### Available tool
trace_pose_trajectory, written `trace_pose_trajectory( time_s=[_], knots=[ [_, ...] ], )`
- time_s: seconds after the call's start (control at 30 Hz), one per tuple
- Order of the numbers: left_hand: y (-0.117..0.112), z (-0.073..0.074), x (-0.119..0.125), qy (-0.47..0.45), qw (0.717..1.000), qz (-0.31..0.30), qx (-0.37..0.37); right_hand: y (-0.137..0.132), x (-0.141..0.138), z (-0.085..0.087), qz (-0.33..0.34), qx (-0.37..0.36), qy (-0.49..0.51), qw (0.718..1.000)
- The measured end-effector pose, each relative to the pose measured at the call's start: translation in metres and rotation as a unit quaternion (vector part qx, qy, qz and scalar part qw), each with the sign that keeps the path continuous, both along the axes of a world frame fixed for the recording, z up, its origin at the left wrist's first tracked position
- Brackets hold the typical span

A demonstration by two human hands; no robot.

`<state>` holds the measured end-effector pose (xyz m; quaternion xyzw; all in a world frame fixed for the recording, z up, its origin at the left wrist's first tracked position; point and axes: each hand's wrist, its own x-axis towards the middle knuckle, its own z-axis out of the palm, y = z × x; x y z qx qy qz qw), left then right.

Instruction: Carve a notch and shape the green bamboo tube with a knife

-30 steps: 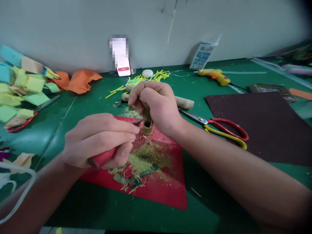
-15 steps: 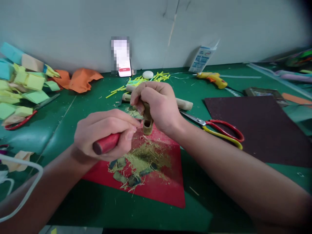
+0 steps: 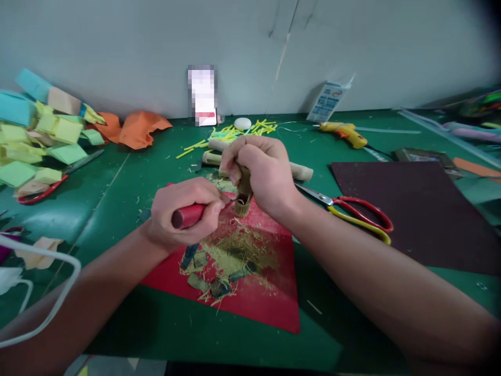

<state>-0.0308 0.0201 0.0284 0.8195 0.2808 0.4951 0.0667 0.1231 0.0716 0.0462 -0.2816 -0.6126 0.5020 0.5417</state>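
My left hand (image 3: 168, 206) is wrapped round the thick red handle of a carving tool (image 3: 190, 215), whose thin tip reaches the notch cut in a short bamboo tube (image 3: 242, 209). The tube stands upright, tilted slightly, with its upper part inside the closed fingers of my right hand (image 3: 268, 172). Its lower end is over a red sheet (image 3: 274, 303), which bears pale shavings (image 3: 235, 248) and several dark green bamboo chips (image 3: 219, 288). The exact shape of the tool's blade is hard to make out.
Behind my hands lie bamboo lengths (image 3: 301, 171) and yellow strips (image 3: 191, 149). Scissors (image 3: 360, 211) rest beside a dark sheet (image 3: 407, 209) on the right, with a yellow glue gun (image 3: 348, 133) farther back. Folded paper pieces (image 3: 62, 130) are piled left. A phone (image 3: 204, 99) leans on the wall.
The view has shifted slightly, so most things appear a little farther right. My left hand has turned and moved closer to the bamboo tube, bringing the tool tip to its notch.
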Motion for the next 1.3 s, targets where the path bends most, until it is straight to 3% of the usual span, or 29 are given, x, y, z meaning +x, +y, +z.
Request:
trace_pose_trajectory(
  time_s=[0.1, 0.2, 0.4, 0.57, 0.67, 0.77, 0.87, 0.93, 1.03, 1.3],
  knots=[
    [0.002, -0.007, -0.003, -0.027, 0.999, 0.002, -0.025, 0.000, 0.000, -0.001, 0.002, 0.001, 0.009, 1.000],
    [0.005, -0.014, -0.003, -0.102, 0.992, 0.041, -0.063, 0.000, 0.000, -0.002, 0.006, 0.001, 0.016, 1.000],
    [0.013, -0.013, 0.004, -0.190, 0.961, 0.107, -0.171, 0.002, 0.000, -0.003, -0.001, -0.002, 0.013, 1.000],
    [0.027, -0.015, 0.008, -0.281, 0.927, 0.112, -0.222, 0.001, 0.000, -0.003, 0.003, -0.001, 0.012, 1.000],
    [0.027, -0.014, 0.007, -0.270, 0.942, 0.100, -0.176, 0.001, 0.000, -0.003, -0.004, -0.003, 0.017, 1.000],
    [0.017, -0.005, 0.002, -0.232, 0.971, 0.046, -0.035, 0.002, 0.001, -0.004, -0.003, -0.004, 0.017, 1.000],
    [0.007, 0.008, -0.004, -0.077, 0.992, -0.030, 0.097, 0.002, 0.002, -0.004, 0.002, -0.004, 0.013, 1.000],
    [0.004, 0.013, -0.006, -0.002, 0.993, -0.053, 0.104, 0.002, 0.002, -0.003, 0.005, -0.005, 0.013, 1.000],
    [0.004, 0.016, -0.007, 0.018, 0.995, -0.064, 0.081, 0.002, 0.003, -0.002, 0.011, -0.013, 0.011, 1.000],
    [-0.005, 0.027, -0.004, 0.086, 0.990, -0.020, 0.111, 0.002, 0.004, -0.002, 0.012, -0.011, 0.002, 1.000]
  ],
)
